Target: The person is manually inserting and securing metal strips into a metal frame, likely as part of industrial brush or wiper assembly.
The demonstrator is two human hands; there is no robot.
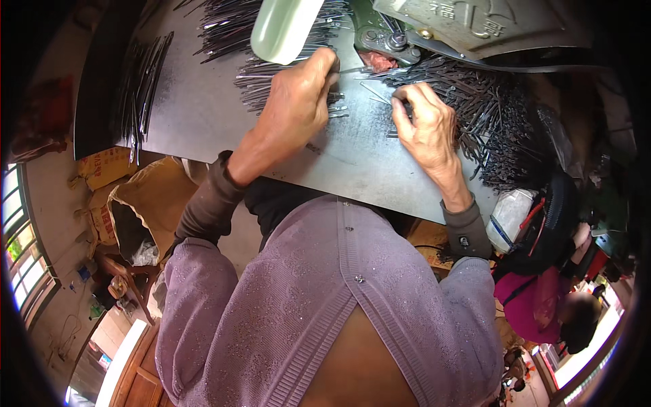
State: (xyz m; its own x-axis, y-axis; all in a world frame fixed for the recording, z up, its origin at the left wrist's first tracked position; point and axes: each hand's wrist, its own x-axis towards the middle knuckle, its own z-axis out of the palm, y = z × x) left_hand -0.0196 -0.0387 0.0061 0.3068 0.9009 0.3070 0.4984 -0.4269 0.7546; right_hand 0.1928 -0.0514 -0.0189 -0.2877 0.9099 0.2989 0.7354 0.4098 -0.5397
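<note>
My left hand [298, 95] is closed, thumb against curled fingers, beside a green machine [388, 42] at the table's far side. What it grips is hidden by the fingers; a thin strip shows between it and the machine. Farther right, my right hand [426, 125] is curled, with thumb and forefinger pinched at the ends of a few thin metal rods [374, 92]. A pile of thin dark metal rods [254, 85] lies beneath and left of my left hand. Close by my right hand spreads a large heap of short dark metal pieces [502, 115].
A pale green scoop-shaped guard [281, 34] overhangs my left hand. An embossed metal cover [488, 27] juts over the heap. Another rod bundle [146, 88] lies on the grey metal table [196, 125] at left. Sacks [152, 197] stand below its left edge. Another person [542, 305] is at right.
</note>
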